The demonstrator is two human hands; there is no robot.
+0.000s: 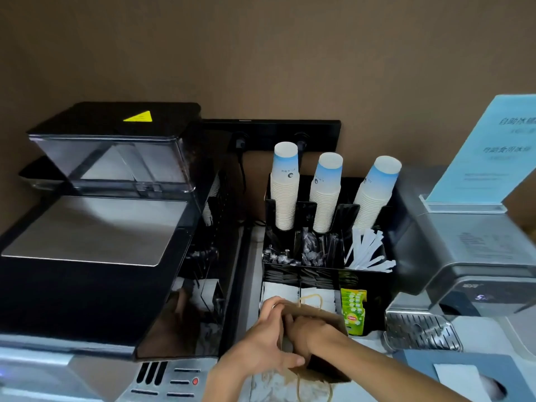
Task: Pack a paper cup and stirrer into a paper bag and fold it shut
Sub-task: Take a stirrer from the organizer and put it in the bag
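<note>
Black and silver, one big coffee machine (95, 227) filled the left side of the counter. One grey machine (464, 256) stood on the right, with one blue paper sign (487, 149) on top of it. Between the two machines sat one black organizer (374, 288) with many small boxes in it.

Three stacks of paper cups (285, 187) stood upside down in the back of the organizer, white with blue near the top. In front of the right stack was one bunch of white stirrers (368, 253) in paper wraps. Dark packets filled the two boxes to the left of them. One green box of tea bags (353, 311) stood at the front right of the organizer.

One brown paper bag (322, 317) was low in the middle, right in front of the organizer, and it hid part of the white packets behind it. It had string handles, one at the top and one at the bottom.

The left hand (269, 340) was closed on the left edge of the bag. The right hand (304, 326) reached down inside the bag, so I could not tell if it was holding anything. One grey tissue box (464, 372) sat at the bottom right.
</note>
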